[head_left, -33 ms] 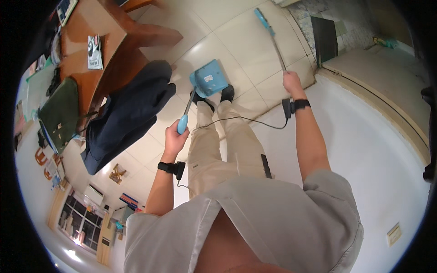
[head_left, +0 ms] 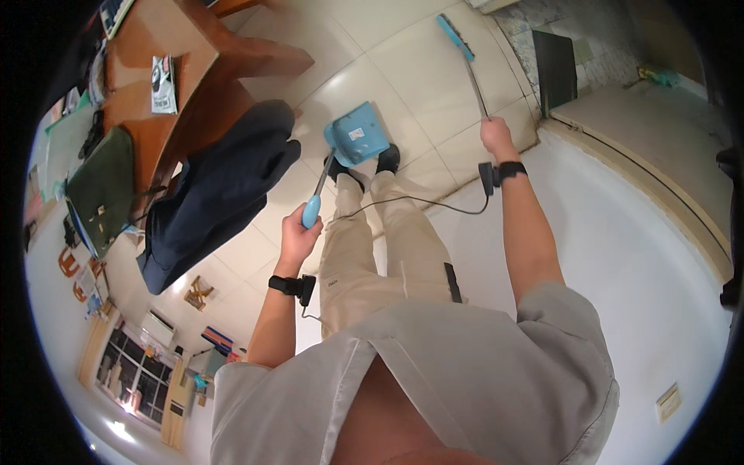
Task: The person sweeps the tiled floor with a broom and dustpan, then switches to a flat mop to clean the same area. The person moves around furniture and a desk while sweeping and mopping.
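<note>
My left hand (head_left: pixel 296 235) is closed round the light-blue grip of a long-handled dustpan (head_left: pixel 362 147). The blue pan, with a small white label inside, is down by my dark shoes, at the far end of its metal shaft. Stretched out to the right, my right hand (head_left: pixel 496 138) grips the thin metal shaft of a broom (head_left: pixel 454 36). Its narrow blue head has dark bristles along one side and is over the tiles, well apart from the pan. Whether the bristles touch the floor I cannot tell.
A dark-blue garment (head_left: pixel 225 190) hangs over something to my left, beside a brown wooden table (head_left: pixel 128 77) with a silver packet (head_left: pixel 163 85) on it. A green bag (head_left: pixel 105 190) is nearby. White wall (head_left: pixel 620 256) and a doorway sill (head_left: pixel 635 163) border the right. A cable (head_left: pixel 418 202) crosses my legs.
The broom head has turned, so its bristled side shows more clearly. My right hand has shifted very slightly; the dustpan and left hand look the same.
</note>
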`<state>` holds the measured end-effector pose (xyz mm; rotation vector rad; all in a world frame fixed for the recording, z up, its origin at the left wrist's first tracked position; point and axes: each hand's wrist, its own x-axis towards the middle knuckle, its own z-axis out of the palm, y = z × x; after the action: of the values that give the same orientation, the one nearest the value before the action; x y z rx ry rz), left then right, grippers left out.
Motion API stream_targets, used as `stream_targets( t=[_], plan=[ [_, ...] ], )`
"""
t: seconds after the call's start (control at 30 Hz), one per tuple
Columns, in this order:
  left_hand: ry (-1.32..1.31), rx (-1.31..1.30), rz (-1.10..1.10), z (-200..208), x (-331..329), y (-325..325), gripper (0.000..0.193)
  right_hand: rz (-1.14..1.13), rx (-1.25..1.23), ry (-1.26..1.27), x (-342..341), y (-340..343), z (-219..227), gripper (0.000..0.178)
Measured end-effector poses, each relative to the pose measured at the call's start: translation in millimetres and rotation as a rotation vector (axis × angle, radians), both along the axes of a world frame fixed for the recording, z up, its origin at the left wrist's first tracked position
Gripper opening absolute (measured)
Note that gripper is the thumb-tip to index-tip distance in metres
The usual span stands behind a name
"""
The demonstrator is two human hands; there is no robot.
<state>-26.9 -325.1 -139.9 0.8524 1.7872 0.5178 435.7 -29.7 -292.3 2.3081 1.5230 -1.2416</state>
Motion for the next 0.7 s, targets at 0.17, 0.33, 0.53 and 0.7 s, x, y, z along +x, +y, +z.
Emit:
stream_targets(
  t=[0.17, 0.33, 0.53, 0.7],
  plan=[
    [-0.006, -0.014, 0.035, 2, 8, -17, 0.013, 0.250, 0.031, -0.074, -60, -33, -31, 0.038],
    [-0.003, -0.042, 0.019, 1, 6, -31, 0.009, 0.300, -0.167, -0.025, -71, -111, -8, 0.041],
    [0.019, -0.037, 0.054, 5, -10, -59, 0.010, 0.068, -0.310, 0.230, -64, -99, 42, 0.037],
    [0.002, -0.007, 0.065, 8, -21, -82, 0.011, -0.322, -0.594, 0.657, -113, -82, 49, 0.032]
  ],
)
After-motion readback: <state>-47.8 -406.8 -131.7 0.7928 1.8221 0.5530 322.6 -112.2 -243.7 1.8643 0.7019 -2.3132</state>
